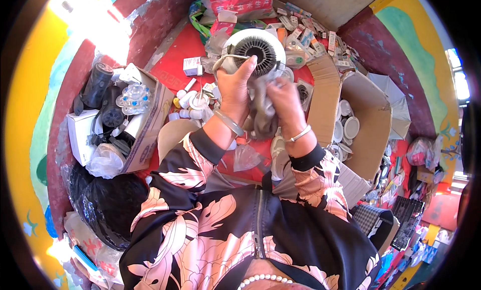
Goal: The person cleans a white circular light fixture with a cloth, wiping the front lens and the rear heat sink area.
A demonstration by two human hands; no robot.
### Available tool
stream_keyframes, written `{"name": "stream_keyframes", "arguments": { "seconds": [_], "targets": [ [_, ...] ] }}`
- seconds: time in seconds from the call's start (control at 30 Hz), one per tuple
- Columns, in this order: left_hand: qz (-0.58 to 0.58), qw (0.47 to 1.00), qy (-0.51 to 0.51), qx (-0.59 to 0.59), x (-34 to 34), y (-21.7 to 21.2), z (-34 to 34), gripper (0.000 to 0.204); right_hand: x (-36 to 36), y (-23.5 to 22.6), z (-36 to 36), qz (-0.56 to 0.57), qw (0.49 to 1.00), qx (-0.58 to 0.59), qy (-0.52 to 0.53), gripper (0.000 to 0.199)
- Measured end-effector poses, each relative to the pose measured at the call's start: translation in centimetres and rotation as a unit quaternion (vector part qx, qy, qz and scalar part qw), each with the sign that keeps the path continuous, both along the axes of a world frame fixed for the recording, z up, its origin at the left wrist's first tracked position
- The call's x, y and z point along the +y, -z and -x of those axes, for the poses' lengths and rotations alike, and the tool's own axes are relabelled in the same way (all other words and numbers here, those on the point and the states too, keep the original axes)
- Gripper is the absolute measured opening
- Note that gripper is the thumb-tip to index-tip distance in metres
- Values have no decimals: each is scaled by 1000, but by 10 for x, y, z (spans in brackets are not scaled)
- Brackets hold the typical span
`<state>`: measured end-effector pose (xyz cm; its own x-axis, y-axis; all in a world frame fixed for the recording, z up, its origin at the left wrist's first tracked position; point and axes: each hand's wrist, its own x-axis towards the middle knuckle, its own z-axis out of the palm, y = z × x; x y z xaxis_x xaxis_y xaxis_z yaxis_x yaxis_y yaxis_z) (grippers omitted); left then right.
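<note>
Left hand (231, 93) grasping a round lamp-like disc (261, 43), white rim, ring of black fins facing up, dark centre. Left thumb lies over the near edge of the fins, other fingers mostly hidden underneath. Pale cable (232, 56) loops by the disc's left side, over the rim.

Right hand (286, 98) clenched on a grey-brown cloth (264, 113), blurred. Cloth bunched between the hands, top end at the disc's near edge; firm contact there, can't tell. Disc is held up in front of the chest, above the red sheet (163, 64), near its far end.

Around it: small white box (191, 66) to the left of the disc, pile of white bulbs (188, 100) left of the left wrist, clear plastic bag (246, 158) on the sheet below the cloth, shoe (278, 155) just right of that bag. Heap of small boxes (313, 35) beyond the disc to the right, red-and-white bag (238, 2) behind.

Left side: carton (150, 134) filled with black cylinders (97, 84), a clear piece with blue dots (135, 99) and a white box (82, 134). Black plastic bag (107, 205) just below. Right side: open carton (371, 124) with white round lids (350, 127) inside
</note>
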<state>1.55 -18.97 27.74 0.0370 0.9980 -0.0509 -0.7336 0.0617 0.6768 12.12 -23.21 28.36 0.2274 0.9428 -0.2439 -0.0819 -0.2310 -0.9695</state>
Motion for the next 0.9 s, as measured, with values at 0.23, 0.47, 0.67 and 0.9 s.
{"name": "stream_keyframes", "arguments": {
  "seconds": [0.23, 0.47, 0.67, 0.9],
  "targets": [
    [-22, 998, 18, -63, 9, -1, 9, 30, -10, -24, 1, -16, 998, 30, -57, 14],
    [-31, 998, 22, -52, 10, -4, 13, 33, -1, -8, -28, -135, 977, -165, -21, 35],
    [-48, 999, 18, 6, 10, -2, 10, 31, -7, -25, -22, -237, 962, -131, -36, 67],
    [-44, 996, 53, 48, 8, -9, 15, 39, -23, -31, -39, -247, 962, -30, -117, 70]
  ]
}}
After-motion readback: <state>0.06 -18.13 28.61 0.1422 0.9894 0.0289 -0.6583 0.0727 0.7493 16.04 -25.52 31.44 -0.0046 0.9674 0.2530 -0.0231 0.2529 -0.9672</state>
